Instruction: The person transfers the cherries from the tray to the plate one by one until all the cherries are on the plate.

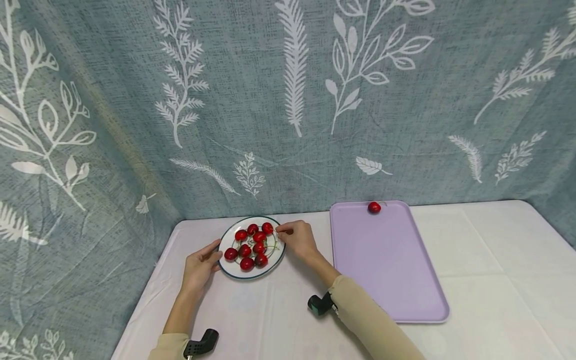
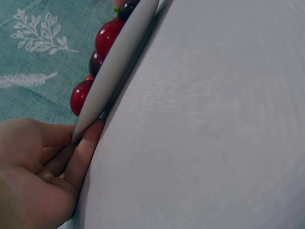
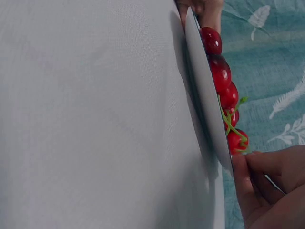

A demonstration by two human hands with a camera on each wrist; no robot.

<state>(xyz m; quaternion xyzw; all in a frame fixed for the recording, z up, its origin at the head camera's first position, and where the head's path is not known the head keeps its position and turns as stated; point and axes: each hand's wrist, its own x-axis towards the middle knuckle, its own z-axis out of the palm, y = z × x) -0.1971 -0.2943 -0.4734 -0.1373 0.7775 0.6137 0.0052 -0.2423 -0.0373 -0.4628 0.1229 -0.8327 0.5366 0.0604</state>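
A white plate (image 1: 234, 270) with a dark rim stands at the left of the table, carrying several red cherries (image 1: 247, 264) with green stems. My left hand (image 1: 198, 270) grips its left rim; in the left wrist view the fingers (image 2: 88, 138) reach both above and under the edge. At the upper right rim, my right hand (image 1: 300, 241) has thumb and fingertip together beside a cherry (image 1: 267, 228). In the right wrist view they pinch at the stem end of that cherry (image 3: 237, 140), right against the plate's edge. The fingertips partly hide the stem.
A purple tray (image 1: 382, 270) lies to the right of the plate, partly behind my right sleeve. One cherry (image 1: 374, 207) sits at its far edge. White cloth (image 1: 270, 320) covers the table, and a patterned blue-green curtain (image 1: 252, 100) hangs behind.
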